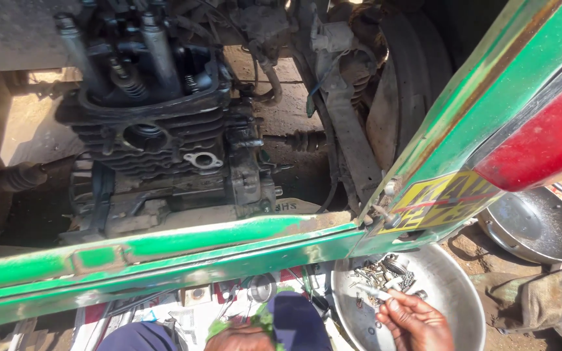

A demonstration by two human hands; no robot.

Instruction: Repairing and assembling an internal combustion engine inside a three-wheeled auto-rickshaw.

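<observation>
Head view: the person's right hand (414,320) hangs over the near part of a large metal bowl (453,286) on the ground, its fingers (391,304) pinched on a small pale cylindrical part (373,292). The part's long axis runs roughly level, sticking out leftward and slightly up from the fingertips. A heap of small bolts and metal bits (385,273) lies in the bowl just beyond the part, up and slightly left of the fingers. The left hand (242,338) sits low at the frame's bottom edge, well left of the bowl, against a green and dark cloth (287,322); whether its fingers grip anything cannot be told. The right hand is clearly the nearer to the heap. Above runs a green vehicle body panel (164,260), with an exposed engine (157,130) behind it; a second, empty pan (535,224) sits to the right
</observation>
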